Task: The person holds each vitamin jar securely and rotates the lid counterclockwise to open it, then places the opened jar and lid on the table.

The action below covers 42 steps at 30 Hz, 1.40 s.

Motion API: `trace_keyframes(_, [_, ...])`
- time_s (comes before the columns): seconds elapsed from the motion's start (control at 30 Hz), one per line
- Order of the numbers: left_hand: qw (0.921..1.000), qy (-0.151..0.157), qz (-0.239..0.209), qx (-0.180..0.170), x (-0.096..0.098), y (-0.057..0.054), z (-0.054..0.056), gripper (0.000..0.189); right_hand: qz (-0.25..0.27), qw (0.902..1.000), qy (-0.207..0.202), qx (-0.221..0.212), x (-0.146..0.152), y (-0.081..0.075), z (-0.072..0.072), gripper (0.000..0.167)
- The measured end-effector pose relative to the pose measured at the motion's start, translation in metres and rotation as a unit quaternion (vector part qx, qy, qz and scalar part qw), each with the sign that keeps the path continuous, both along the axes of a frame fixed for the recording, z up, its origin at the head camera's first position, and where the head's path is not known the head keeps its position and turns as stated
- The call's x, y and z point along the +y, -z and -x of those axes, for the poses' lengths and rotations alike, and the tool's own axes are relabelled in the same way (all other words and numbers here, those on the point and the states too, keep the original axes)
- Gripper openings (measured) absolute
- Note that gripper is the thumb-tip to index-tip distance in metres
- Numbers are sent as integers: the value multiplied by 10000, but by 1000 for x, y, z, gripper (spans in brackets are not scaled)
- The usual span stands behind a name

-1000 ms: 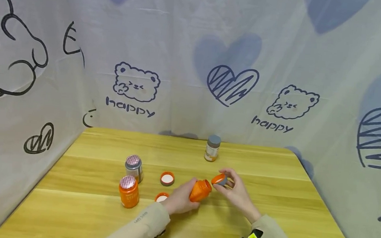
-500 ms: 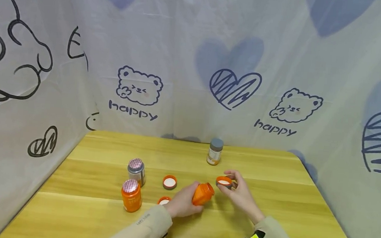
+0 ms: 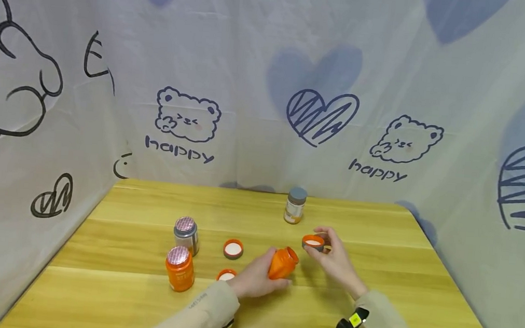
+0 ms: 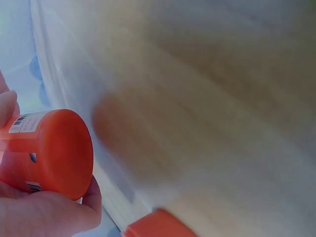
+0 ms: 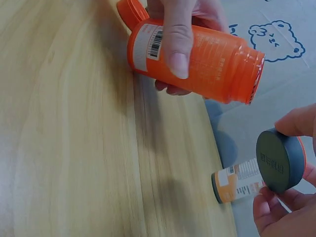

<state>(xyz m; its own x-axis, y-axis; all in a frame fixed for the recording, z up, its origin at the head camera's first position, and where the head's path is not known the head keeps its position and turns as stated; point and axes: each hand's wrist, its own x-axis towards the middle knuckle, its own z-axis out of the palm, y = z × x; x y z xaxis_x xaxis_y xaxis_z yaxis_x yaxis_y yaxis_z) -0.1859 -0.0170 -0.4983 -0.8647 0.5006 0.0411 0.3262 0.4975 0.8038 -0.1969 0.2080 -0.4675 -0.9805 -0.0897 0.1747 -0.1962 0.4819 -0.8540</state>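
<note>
l hand [image 3: 256,279] grips btl [image 3: 283,265], axis tilted, mouth twd r hand [image 3: 336,260].

- The left hand [image 3: 254,279] is gripping with thumb and curled fingers.
- The right hand [image 3: 339,262] is pinching, just rightward of it.
- Left forearm [image 3: 198,309] and right forearm [image 3: 388,321] are slanting inward behind the hands.

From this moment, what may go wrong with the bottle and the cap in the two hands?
The left hand holds the uncapped orange bottle tilted, so it might spill, if anything is inside. The right hand pinches the gray cap by its edge, so it could slip. A loose cap, partly hidden behind the left hand, might get knocked.
</note>
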Motion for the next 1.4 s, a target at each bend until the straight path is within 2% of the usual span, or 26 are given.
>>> trace_keyframes(0.17, [9997, -78, -163, 135, -2, -8, 6, 44, -334, 9991, 187, 176, 1, 4, 4, 48])
trace_keyframes(0.4, [9993, -235, -278, 77, -4, -25, 19, 43, -675, 9947, 453, 634, 0, 4, 8, 50])
trace_keyframes(0.53, [9991, -273, -336, 2, -5, -29, 24, 45, -783, 9923, 424, 859, 0, 6, 10, 52])
trace_keyframes(0.63, [9984, -415, -373, -52, -5, -33, 29, 53, -867, 9901, 394, 1029, 1, 7, 12, 52])
trace_keyframes(0.73, [9970, -637, -433, 24, -6, -37, 33, 58, -1257, 9826, 393, 1312, 2, 7, 14, 54])
trace_keyframes(0.87, [9939, -974, -494, 144, -7, -42, 35, 58, -1948, 9651, 299, 1723, 3, 9, 17, 58])
trace_keyframes(0.97, [9918, -1174, -481, 171, -8, -43, 35, 59, -2252, 9575, 178, 1793, 2, 11, 18, 59])
trace_keyframes(1.13, [9894, -1384, -389, 190, -7, -39, 39, 61, -2546, 9512, 19, 1741, 1, 12, 20, 57])
trace_keyframes(1.4, [9862, -1605, 114, 395, 2, -27, 40, 55, -3082, 9402, -217, 1435, 0, 12, 25, 55])
